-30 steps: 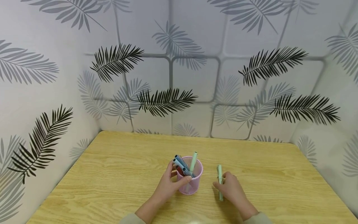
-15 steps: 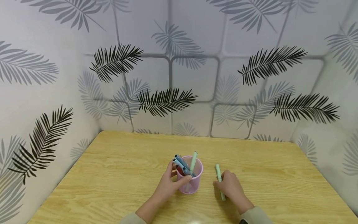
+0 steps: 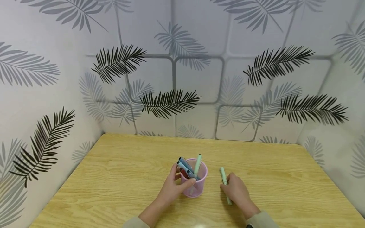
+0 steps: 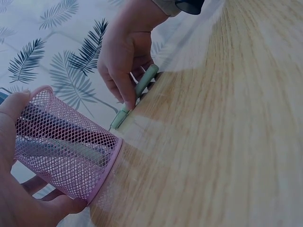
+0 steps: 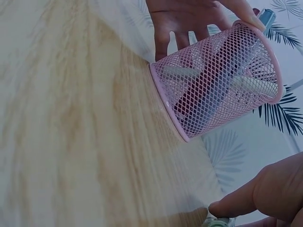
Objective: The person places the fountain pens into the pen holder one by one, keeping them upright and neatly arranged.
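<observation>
My left hand (image 3: 170, 189) grips a pink mesh pen cup (image 3: 196, 189) standing upright on the table, its thumb on the near rim and its fingers round the left side. Inside the cup stand several pens: blue ones (image 3: 181, 164) leaning left, a dark red one, and a light green one (image 3: 198, 163) leaning right. To the right of the cup, another light green pen (image 3: 223, 174) with a clip lies on the table. My right hand (image 3: 236, 190) pinches it around the middle between thumb and fingers; the left wrist view shows this green pen (image 4: 147, 78) low at the tabletop.
The wood-grain table (image 3: 128, 164) reaches back to a wall (image 3: 199, 120) covered with a leaf pattern. Similar patterned walls stand along the left and right sides.
The green pen's far end has swung slightly left and its near end right. My right hand has shifted a little with it. My left hand keeps its hold on the pen cup.
</observation>
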`<state>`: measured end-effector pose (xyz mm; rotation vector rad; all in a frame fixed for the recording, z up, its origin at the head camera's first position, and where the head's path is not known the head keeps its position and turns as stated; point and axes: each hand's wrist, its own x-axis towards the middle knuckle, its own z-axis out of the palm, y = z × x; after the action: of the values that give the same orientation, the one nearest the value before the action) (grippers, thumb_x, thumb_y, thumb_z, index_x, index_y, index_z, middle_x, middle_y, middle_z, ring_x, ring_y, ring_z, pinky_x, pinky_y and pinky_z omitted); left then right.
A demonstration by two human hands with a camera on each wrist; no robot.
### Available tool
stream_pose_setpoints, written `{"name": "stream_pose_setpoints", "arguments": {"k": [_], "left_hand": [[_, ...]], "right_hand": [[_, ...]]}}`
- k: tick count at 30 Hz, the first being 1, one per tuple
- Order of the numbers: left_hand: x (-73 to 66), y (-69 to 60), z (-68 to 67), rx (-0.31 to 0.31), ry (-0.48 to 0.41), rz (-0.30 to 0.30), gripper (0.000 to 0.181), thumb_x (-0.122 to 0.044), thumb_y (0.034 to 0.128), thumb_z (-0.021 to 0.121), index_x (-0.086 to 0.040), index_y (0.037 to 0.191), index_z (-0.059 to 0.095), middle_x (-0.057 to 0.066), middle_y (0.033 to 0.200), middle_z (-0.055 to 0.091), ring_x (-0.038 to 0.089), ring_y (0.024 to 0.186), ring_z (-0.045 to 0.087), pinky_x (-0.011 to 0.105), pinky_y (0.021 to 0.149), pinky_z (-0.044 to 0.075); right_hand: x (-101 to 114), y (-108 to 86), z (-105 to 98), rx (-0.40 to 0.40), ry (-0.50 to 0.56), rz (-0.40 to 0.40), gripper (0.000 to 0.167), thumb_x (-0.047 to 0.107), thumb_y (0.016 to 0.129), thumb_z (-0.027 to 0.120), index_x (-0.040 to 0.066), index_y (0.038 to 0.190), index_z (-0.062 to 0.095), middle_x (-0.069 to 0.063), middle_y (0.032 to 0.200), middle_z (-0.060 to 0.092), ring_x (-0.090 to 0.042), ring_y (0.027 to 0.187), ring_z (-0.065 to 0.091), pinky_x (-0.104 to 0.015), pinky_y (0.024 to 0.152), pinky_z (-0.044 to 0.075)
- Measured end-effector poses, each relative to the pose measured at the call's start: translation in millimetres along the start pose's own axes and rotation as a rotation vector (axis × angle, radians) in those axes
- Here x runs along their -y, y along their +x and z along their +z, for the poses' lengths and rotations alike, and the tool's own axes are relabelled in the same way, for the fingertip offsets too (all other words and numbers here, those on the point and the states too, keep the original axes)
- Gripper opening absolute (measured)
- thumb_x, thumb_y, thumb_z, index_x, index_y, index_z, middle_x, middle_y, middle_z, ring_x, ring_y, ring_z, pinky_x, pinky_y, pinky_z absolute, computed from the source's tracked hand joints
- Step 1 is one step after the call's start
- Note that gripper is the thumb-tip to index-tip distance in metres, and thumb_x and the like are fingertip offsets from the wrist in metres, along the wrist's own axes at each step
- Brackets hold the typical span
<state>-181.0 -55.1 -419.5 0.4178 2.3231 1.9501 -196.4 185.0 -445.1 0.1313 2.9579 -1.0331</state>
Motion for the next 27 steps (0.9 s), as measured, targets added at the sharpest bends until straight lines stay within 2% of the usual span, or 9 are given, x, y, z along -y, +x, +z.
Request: {"name": "stream_pose_setpoints", "arguments": {"k": [9,19,23,27], "left_hand": [[-2.1,-0.8,0.9,0.0,0.0,-0.001,0.069,-0.031,0.0838,0.07,-0.015,0.14,0.032,0.017,0.131,0.041,0.04,0.119,0.042,0.055,0.092,0.04],[-2.3,-0.5,0.4,-0.003,-0.001,-0.01,0.072,-0.032,0.0831,0.07,-0.014,0.141,0.031,0.017,0.13,0.041,0.039,0.118,0.042,0.051,0.09,0.043],[-2.1,-0.2,0.5,-0.005,0.003,-0.008,0.071,-0.031,0.0831,0.07,-0.014,0.14,0.032,0.016,0.13,0.041,0.038,0.118,0.043,0.05,0.09,0.043],[-2.0,0.0,0.6,-0.008,0.009,-0.006,0.07,-0.031,0.0832,0.07,-0.015,0.14,0.032,0.016,0.131,0.041,0.038,0.118,0.043,0.05,0.089,0.043]], "right_hand": [[-2,-0.8,-3,0.015,0.037,-0.006,0.025,0.009,0.081,0.064,-0.008,0.095,0.052,-0.008,0.073,0.051,-0.017,0.058,0.049,-0.027,0.047,0.043],[0,-0.3,-9,0.034,0.032,-0.045,0.019,0.003,0.077,0.06,-0.007,0.091,0.053,-0.008,0.074,0.052,-0.017,0.058,0.049,-0.027,0.048,0.043],[3,0.3,-14,0.026,0.076,-0.051,0.021,0.002,0.078,0.058,-0.009,0.095,0.052,-0.012,0.079,0.055,-0.019,0.064,0.052,-0.03,0.052,0.045],[5,-0.1,-18,0.022,0.149,-0.038,0.024,0.004,0.084,0.056,-0.01,0.103,0.05,-0.017,0.086,0.056,-0.022,0.069,0.055,-0.033,0.055,0.047]]}}
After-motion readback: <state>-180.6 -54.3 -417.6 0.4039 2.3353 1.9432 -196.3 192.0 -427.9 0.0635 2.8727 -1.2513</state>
